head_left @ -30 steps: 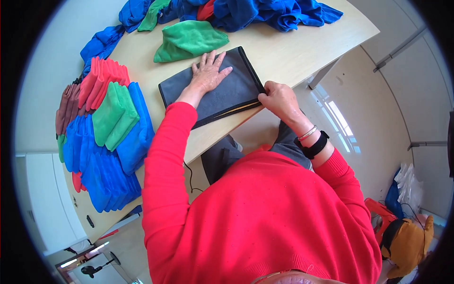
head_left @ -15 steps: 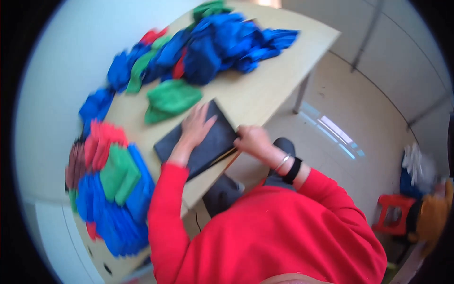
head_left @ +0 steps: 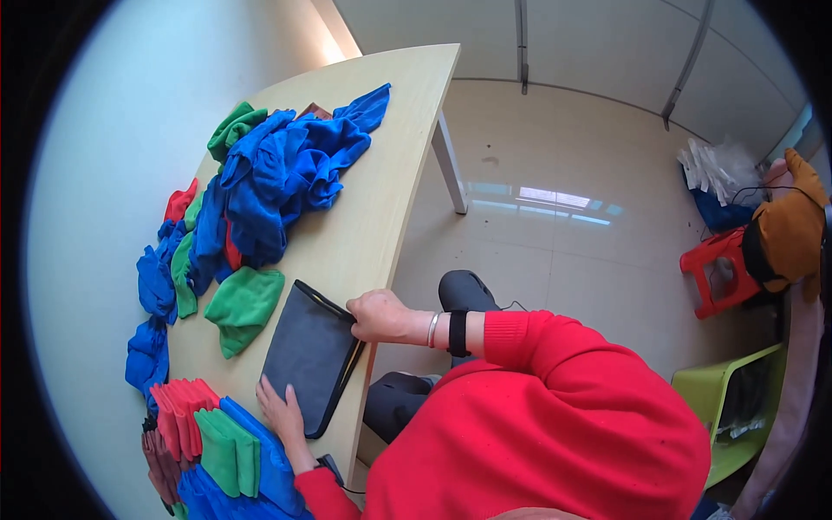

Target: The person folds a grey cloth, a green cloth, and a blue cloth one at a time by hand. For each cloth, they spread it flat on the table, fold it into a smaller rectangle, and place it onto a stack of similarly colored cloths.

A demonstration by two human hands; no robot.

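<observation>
A flat dark grey zip pouch (head_left: pixel 305 360) lies on the table near its front edge, with a black zipper band along its far and right sides. My right hand (head_left: pixel 378 316) is closed at the pouch's right corner, gripping the zippered edge. Its fingertips are hidden, so I cannot see whether a zipper pull is between them. My left hand (head_left: pixel 284 416) rests with fingers spread on the pouch's near left edge. Just left of the pouch lies a crumpled green cloth (head_left: pixel 244 310).
Blue cloths (head_left: pixel 286 173) are heaped farther up the table. Folded red cloths (head_left: pixel 184 416) and green cloths (head_left: pixel 230 451) are stacked near left. Across the floor stand a red stool (head_left: pixel 719 270) and a lime-green chair (head_left: pixel 724 407).
My left hand has slid from the middle of the pouch to its near left edge. My right hand stays closed at the corner. The whole view has turned, shifting the table left.
</observation>
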